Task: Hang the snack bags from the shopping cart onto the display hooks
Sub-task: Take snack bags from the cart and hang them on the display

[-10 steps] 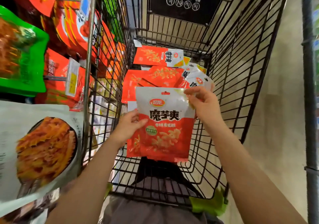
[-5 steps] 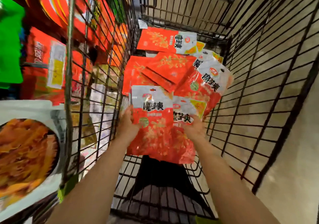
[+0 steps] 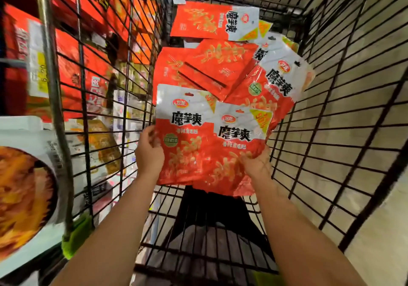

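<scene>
Red-and-white foil fills both your hands: your left hand (image 3: 148, 153) has its fingers curled round the left edge of one snack bag (image 3: 183, 135), and your right hand (image 3: 256, 164) grips the lower right corner of a second bag (image 3: 238, 144) that overlaps the first, both held upright above the floor of the shopping cart (image 3: 331, 131). More bags of the same kind (image 3: 212, 65) lie heaped at the far end of the cart, so by my reading you are at the gathering step, with plenty left to carry. The display hooks are not plainly visible here; only blurred hanging packets (image 3: 88, 69) show through the wire wall on your left. The next move, I judge, calls for lifting the pair clear of the cart's rim, turning left, and lining up the punched slot at the top of each bag (image 3: 189, 94) with a free hook, one bag at a time so the overlapped pair doesn't slip
</scene>
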Available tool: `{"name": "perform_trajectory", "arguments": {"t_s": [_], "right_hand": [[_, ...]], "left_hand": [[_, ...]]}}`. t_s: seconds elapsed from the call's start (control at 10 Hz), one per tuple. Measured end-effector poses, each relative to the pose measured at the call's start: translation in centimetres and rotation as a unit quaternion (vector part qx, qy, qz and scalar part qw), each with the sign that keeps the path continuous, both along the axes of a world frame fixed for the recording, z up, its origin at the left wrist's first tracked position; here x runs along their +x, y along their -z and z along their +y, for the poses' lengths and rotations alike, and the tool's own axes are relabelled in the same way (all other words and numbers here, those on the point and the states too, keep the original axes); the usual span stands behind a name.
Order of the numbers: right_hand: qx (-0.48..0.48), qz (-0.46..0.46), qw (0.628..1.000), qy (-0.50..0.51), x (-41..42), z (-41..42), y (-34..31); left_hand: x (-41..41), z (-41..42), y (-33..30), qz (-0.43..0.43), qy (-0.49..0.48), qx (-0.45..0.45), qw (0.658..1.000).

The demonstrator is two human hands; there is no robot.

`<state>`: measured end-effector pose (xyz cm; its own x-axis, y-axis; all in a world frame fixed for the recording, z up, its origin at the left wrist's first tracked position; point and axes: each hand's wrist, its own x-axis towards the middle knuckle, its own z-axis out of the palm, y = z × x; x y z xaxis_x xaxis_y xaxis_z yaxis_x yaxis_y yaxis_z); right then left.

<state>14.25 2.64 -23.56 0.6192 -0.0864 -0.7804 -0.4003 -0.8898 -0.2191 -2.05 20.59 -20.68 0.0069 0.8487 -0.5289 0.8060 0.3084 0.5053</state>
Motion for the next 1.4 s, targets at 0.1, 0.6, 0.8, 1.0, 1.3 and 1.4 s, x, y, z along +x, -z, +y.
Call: {"name": "perform_trajectory", "arguments": {"t_s": [0.1, 0.6, 0.8, 1.0, 1.3, 1.4], "right_hand": [[0.013, -0.026, 0.999, 0.015, -0.1, -0.2, -0.5], [0.121, -0.12, 0.985, 0.029, 2.3, 1.9, 0.6], [0.098, -0.051, 0.986, -0.124, -0.5, 1.7, 1.6], [0.122, -0.079, 0.976, -0.162, -0.9, 2.2, 1.7], [0.062, -0.243, 0.968, -0.018, 6.9, 3.3, 2.7], [0.067, -0.215, 0.974, -0.006, 8.1, 2.6, 6.8]], "left_hand": [[-0.6, 0.4, 0.3, -0.061, 0.026, -0.057, 0.996], [2.9, -3.8, 3.0, 0.045, 0.155, -0.07, 0.984], [3.3, -4.3, 4.8, -0.004, 0.138, -0.116, 0.984], [2.6, -3.4, 4.1, -0.08, 0.012, -0.124, 0.989], [1.8, -2.3, 3.8, -0.064, -0.041, -0.059, 0.995], [1.6, -2.0, 4.0, -0.058, -0.006, -0.057, 0.997]]}}
